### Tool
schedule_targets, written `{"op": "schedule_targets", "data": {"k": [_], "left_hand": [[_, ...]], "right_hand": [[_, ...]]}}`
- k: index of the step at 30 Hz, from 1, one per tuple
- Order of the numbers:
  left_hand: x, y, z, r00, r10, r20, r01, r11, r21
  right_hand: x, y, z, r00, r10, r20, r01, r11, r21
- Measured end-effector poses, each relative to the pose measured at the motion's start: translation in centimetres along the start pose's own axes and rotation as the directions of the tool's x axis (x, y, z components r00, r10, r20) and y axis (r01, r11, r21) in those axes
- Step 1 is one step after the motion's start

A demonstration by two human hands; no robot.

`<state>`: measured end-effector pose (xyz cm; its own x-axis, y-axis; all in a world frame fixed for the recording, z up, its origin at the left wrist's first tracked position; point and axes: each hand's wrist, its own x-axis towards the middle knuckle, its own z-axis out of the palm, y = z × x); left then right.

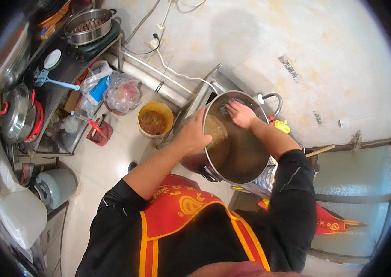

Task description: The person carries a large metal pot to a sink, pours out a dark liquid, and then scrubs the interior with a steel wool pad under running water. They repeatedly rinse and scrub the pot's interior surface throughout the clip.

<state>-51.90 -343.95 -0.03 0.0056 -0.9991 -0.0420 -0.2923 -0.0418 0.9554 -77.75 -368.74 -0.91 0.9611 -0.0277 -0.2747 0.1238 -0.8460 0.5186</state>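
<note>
A large, deep stainless steel stockpot (247,149) is tilted over the metal sink (225,78), its mouth towards me. Brownish residue marks its round bottom (216,142). My left hand (193,135) grips the pot's left rim, with the thumb over the edge. Inside the pot, my right hand (240,113) presses a greyish scouring pad (224,109) against the upper inner wall. Most of the pad is hidden under the fingers.
Behind the pot is a curved faucet (277,104). Stacked patterned bowls (266,178) stand at its right. On the floor to the left is a yellowish bucket (155,119) of reddish waste. A black shelf (62,78) holds pots and a blue spatula (55,80); a gas cylinder (59,187) stands lower left.
</note>
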Motion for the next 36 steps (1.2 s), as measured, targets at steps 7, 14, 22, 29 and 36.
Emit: {"op": "schedule_targets", "data": {"k": [7, 14, 22, 29, 36], "left_hand": [[0.0, 0.1, 0.4, 0.993, 0.063, -0.096, -0.065, 0.998, -0.012], [-0.5, -0.7, 2.1, 0.972, 0.111, -0.205, -0.129, 0.989, -0.078], [-1.9, 0.8, 2.2, 0.981, 0.064, -0.182, -0.080, 0.994, -0.079], [-3.6, 0.5, 0.2, 0.992, 0.072, -0.102, -0.057, 0.988, 0.146], [1.9, -2.7, -3.2, 0.979, 0.180, 0.099, -0.170, 0.980, -0.103]], "right_hand": [[1.8, -6.0, 7.9, 0.839, 0.069, 0.540, -0.186, 0.969, 0.164], [4.3, -19.9, 14.5, 0.483, 0.206, 0.851, -0.830, 0.416, 0.371], [12.8, -10.6, 6.0, 0.217, 0.582, 0.783, -0.098, -0.786, 0.611], [9.6, -11.1, -5.1, 0.809, 0.398, 0.432, 0.033, -0.765, 0.643], [9.1, -11.8, -7.3, 0.703, 0.429, 0.568, 0.230, -0.892, 0.389]]}}
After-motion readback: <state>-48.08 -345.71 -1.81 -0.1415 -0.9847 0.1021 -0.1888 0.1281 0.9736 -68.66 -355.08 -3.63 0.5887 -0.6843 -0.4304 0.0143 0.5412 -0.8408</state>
